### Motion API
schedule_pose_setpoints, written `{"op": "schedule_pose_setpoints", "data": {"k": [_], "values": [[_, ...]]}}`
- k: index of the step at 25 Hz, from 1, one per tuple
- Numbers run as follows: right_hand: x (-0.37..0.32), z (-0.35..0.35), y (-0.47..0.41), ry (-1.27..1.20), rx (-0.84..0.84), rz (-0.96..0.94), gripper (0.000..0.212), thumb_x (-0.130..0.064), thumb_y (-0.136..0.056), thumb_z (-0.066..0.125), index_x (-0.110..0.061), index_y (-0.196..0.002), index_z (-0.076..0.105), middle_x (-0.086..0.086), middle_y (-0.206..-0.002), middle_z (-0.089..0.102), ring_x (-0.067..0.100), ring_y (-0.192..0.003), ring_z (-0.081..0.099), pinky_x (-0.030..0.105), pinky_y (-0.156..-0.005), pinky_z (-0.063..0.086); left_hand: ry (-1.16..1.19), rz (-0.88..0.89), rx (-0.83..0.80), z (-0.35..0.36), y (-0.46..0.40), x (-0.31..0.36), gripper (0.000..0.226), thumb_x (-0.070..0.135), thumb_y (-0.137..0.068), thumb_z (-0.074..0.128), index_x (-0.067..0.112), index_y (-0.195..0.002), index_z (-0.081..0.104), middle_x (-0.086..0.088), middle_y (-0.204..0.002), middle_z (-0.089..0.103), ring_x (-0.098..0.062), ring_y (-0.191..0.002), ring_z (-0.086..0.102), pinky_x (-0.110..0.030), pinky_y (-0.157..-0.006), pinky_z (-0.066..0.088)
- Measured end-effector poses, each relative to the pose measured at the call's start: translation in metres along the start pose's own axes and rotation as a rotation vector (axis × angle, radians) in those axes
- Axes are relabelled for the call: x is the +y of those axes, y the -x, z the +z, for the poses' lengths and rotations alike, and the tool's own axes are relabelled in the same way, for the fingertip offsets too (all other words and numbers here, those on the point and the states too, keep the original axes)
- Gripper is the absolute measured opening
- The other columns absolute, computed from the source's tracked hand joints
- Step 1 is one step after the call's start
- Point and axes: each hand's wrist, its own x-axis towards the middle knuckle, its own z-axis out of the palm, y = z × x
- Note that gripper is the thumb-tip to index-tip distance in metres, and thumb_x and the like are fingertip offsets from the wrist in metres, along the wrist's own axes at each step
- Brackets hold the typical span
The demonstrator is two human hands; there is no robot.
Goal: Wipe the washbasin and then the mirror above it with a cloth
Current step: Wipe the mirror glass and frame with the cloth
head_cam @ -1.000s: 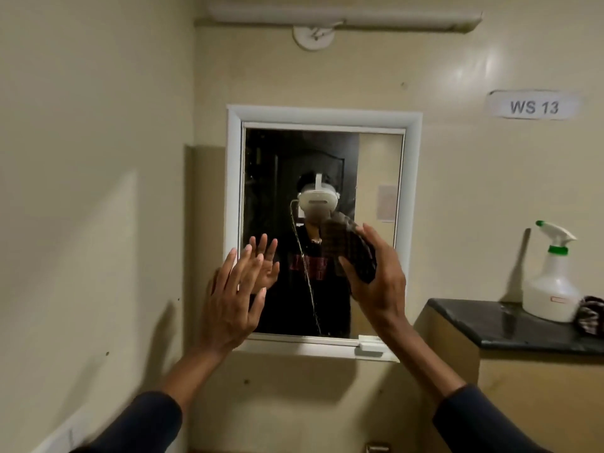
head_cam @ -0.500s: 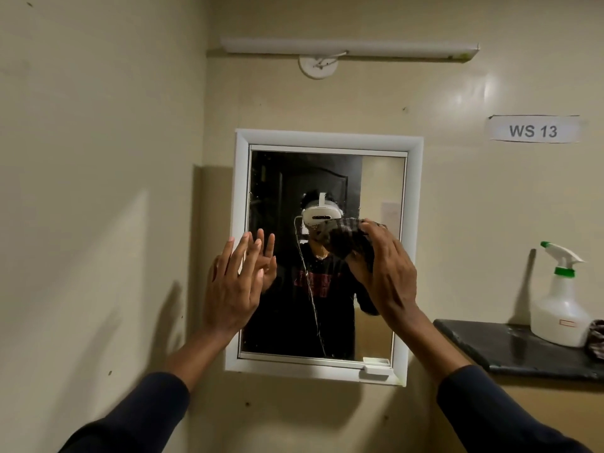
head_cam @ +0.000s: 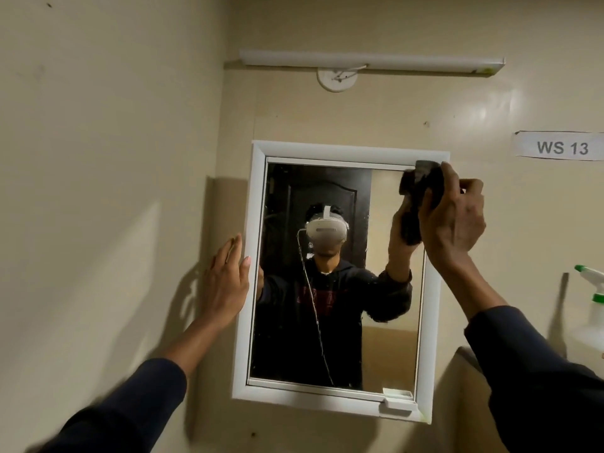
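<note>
Left arm: raised from the lower left in a dark sleeve (head_cam: 124, 407), the forearm bare and slanting up towards the mirror's left side.
Left hand: the left hand (head_cam: 227, 286) is spread flat, fingers straight and close together, holding nothing; its fingertips lie against the left rail of the white-framed rectangular wall mirror (head_cam: 255, 256), about halfway up that rail. The palm faces the wall just beside the frame.
Right arm: raised from the lower right, dark sleeve (head_cam: 536, 380) pushed back from the wrist, forearm rising steeply to the mirror's upper right corner.
Right hand: the right hand (head_cam: 452, 217) is curled tightly around a dark bunched cloth (head_cam: 421, 191), back of the hand towards the camera, thumb on the left side of the bundle.
Cloth: pressed against the glass at the mirror's upper right corner, its top edge overlapping the inner strip of the frame there.
Mirror: hangs on a cream wall; the glass reflects the person with both arms up.
Nearby: a white tube light fixture (head_cam: 372, 63) is mounted above the mirror, a paper label reading "WS 13" (head_cam: 560, 148) is on the wall to the right, and a white spray bottle with a green nozzle (head_cam: 595, 318) stands at the right edge of view.
</note>
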Motion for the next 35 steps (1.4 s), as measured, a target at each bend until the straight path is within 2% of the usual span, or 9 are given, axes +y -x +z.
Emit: {"op": "schedule_pose_setpoints", "data": {"k": [2,5,11,17,20,22,28,32,35], "values": [[0.001,0.009,0.001,0.024,-0.033,0.035,0.037,-0.025,-0.096,0.049,-0.027,-0.133,0.051,0.016,-0.115,0.05,0.038,-0.094,0.054,0.034,-0.062,0.04,0.036,0.016,0.007,0.008,-0.003,-0.003,0.05,0.025,-0.099,0.042,0.013,-0.147,0.033,-0.01,-0.147,0.044,-0.029,-0.13,0.045,-0.038,-0.106,0.038],[-0.01,0.022,0.014,0.01,-0.041,0.044,0.035,-0.024,-0.095,0.048,-0.024,-0.13,0.053,0.015,-0.121,0.05,0.038,-0.099,0.053,0.039,-0.065,0.047,0.063,0.023,0.015,0.018,-0.004,-0.007,0.053,0.024,-0.098,0.045,0.014,-0.147,0.03,-0.011,-0.141,0.049,-0.03,-0.124,0.049,-0.039,-0.101,0.043],[-0.061,0.041,0.023,-0.017,-0.051,0.075,0.039,-0.022,-0.094,0.05,-0.02,-0.132,0.051,0.013,-0.132,0.046,0.035,-0.106,0.05,0.038,-0.067,0.047,0.163,-0.002,0.032,0.024,-0.005,-0.009,0.056,0.023,-0.096,0.048,0.017,-0.148,0.029,-0.008,-0.142,0.049,-0.026,-0.128,0.048,-0.037,-0.103,0.043],[-0.151,0.066,0.058,-0.067,-0.204,-0.209,0.042,-0.017,-0.092,0.055,-0.018,-0.134,0.048,0.012,-0.132,0.046,0.032,-0.1,0.051,0.04,-0.062,0.055,0.2,0.006,0.045,0.021,-0.004,-0.007,0.056,0.019,-0.095,0.049,0.015,-0.148,0.03,-0.009,-0.143,0.048,-0.025,-0.13,0.047,-0.036,-0.105,0.042],[-0.201,0.075,0.08,-0.038,-0.321,-0.439,0.051,-0.013,-0.091,0.056,-0.015,-0.14,0.043,0.017,-0.136,0.042,0.036,-0.106,0.049,0.042,-0.074,0.056,0.213,0.018,0.017,0.019,-0.006,-0.009,0.056,0.026,-0.096,0.049,0.017,-0.148,0.029,-0.011,-0.142,0.049,-0.027,-0.129,0.047,-0.04,-0.105,0.042],[-0.218,0.08,0.091,-0.02,-0.392,-0.521,0.054,-0.012,-0.092,0.054,-0.013,-0.144,0.037,0.018,-0.14,0.037,0.037,-0.111,0.047,0.043,-0.078,0.056,0.191,0.011,-0.005,0.018,-0.007,-0.013,0.056,0.031,-0.097,0.047,0.019,-0.148,0.028,-0.013,-0.143,0.048,-0.028,-0.129,0.046,-0.04,-0.104,0.041],[-0.176,0.076,0.082,-0.018,-0.323,-0.58,0.042,-0.013,-0.089,0.062,-0.013,-0.13,0.053,0.015,-0.126,0.051,0.033,-0.094,0.054,0.041,-0.063,0.057,0.207,0.011,0.044,0.024,-0.009,-0.015,0.058,0.021,-0.093,0.055,0.017,-0.146,0.033,-0.011,-0.134,0.055,-0.029,-0.118,0.056,-0.043,-0.096,0.049],[-0.107,0.057,0.066,0.052,-0.284,-0.414,0.044,-0.017,-0.089,0.065,-0.016,-0.131,0.053,0.012,-0.127,0.051,0.032,-0.096,0.055,0.04,-0.056,0.057,0.239,-0.005,0.057,0.028,-0.009,-0.015,0.058,0.017,-0.092,0.056,0.015,-0.146,0.034,-0.011,-0.141,0.051,-0.029,-0.126,0.051,-0.042,-0.102,0.045],[-0.042,0.034,0.053,0.081,-0.21,-0.232,0.04,-0.024,-0.091,0.061,-0.016,-0.13,0.053,0.012,-0.127,0.051,0.033,-0.094,0.052,0.036,-0.056,0.052,0.228,-0.021,0.061,0.028,-0.009,-0.014,0.058,0.017,-0.092,0.056,0.015,-0.145,0.035,-0.01,-0.143,0.05,-0.028,-0.13,0.048,-0.041,-0.106,0.042]]}}
